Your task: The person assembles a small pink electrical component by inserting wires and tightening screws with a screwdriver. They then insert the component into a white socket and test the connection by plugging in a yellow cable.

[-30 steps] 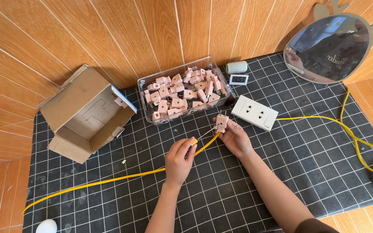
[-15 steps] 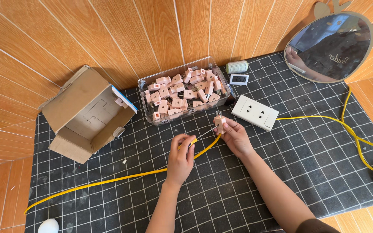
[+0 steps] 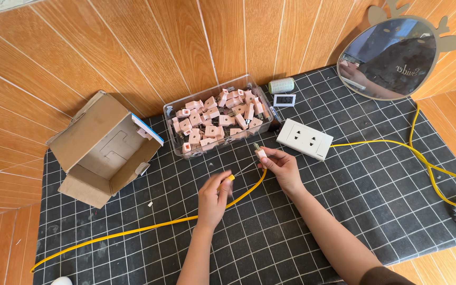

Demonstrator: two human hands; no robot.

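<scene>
1. Left hand (image 3: 213, 198) pinches the yellow cable (image 3: 133, 231) at its stripped end, fingers closed.
2. Right hand (image 3: 282, 166) grips a small pink plug part (image 3: 260, 152), fingers closed.
3. Cable end lies just left of the right hand, pointing up-right toward the part.

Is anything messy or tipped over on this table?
Yes. The cardboard box lies tipped on its side with its flaps open, left of the clear tub of pink plugs. A tiny white scrap sits loose on the mat. Nothing looks broken.
</scene>
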